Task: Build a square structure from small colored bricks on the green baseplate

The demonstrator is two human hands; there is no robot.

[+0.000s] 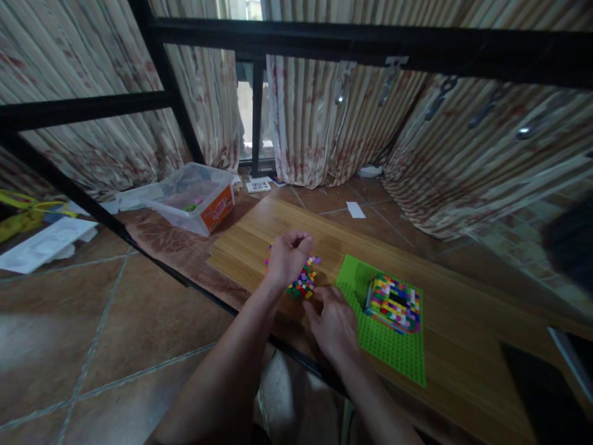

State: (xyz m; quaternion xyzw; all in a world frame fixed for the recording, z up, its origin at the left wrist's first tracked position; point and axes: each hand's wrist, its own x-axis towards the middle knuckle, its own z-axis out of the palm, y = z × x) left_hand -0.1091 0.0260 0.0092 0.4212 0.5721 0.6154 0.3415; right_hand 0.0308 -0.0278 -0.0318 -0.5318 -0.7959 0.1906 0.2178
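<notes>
A small heap of multicoloured toy bricks [303, 281] lies on the wooden board. My left hand [288, 254] is over the heap's upper left side, its fingers curled in and covering part of it. Whatever those fingers may hold is hidden. At the heap's lower right edge, my right hand [334, 321] has its thumb and forefinger slightly apart beside the nearest bricks. To the right of that hand, a green baseplate [389, 358] carries a low, stepped block of many-coloured bricks [396, 303] with a dark opening in its middle.
A clear plastic tub [185, 213] with an orange label and a few pieces inside stands beyond the wooden board [259, 228]. Black metal bars [324, 37] cross above. White packaging [46, 244] lies on the tiled floor at left. A dark flat object [537, 389] sits at lower right.
</notes>
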